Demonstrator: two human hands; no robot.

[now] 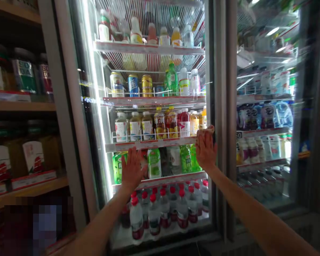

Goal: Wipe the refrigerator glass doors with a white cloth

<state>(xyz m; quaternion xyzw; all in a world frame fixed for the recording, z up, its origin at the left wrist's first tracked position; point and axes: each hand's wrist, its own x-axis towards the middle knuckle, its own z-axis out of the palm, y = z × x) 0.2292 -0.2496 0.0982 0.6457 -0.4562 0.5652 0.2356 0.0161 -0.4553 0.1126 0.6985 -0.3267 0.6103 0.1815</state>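
Both my arms reach forward to the glass door of a lit drinks fridge. My left hand (133, 169) is open, fingers spread, and appears flat on the glass in front of the lower shelf of green bottles. Near the door's right edge, my right hand (206, 151) presses a light-coloured cloth (209, 130) against the glass. Part of the cloth is hidden beneath the fingers. Behind the glass stand amber tea bottles (160, 122) and a green-labelled bottle (154, 163), between the two hands.
Red-capped bottles (152, 217) fill the fridge's bottom. Cans (133, 85) stand higher up. A grey door frame (220, 106) separates this door from a second glass-fronted fridge on the right. Wooden shelves (21, 106) with large jars are at the left.
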